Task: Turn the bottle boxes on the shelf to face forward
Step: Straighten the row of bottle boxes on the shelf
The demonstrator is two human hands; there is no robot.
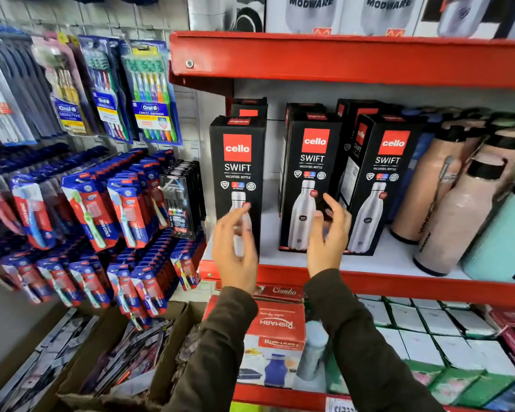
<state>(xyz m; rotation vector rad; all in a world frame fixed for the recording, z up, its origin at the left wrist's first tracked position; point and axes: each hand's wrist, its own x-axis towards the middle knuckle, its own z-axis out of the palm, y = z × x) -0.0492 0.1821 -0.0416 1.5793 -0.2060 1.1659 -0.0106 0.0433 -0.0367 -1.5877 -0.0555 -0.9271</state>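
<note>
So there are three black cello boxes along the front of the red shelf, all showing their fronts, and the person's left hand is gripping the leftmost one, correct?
Not quite. The head view shows the left hand open in front of the leftmost cello box, fingers spread, not gripping it. The rest stands: three black boxes along the front of the red shelf, with the middle box and the right box also front-facing.

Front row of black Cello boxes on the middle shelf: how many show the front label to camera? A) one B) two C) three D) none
C: the left box, the middle box and the right box each show the red Cello logo and the bottle picture; both hands, left hand and right hand, are open in front of them.
</note>
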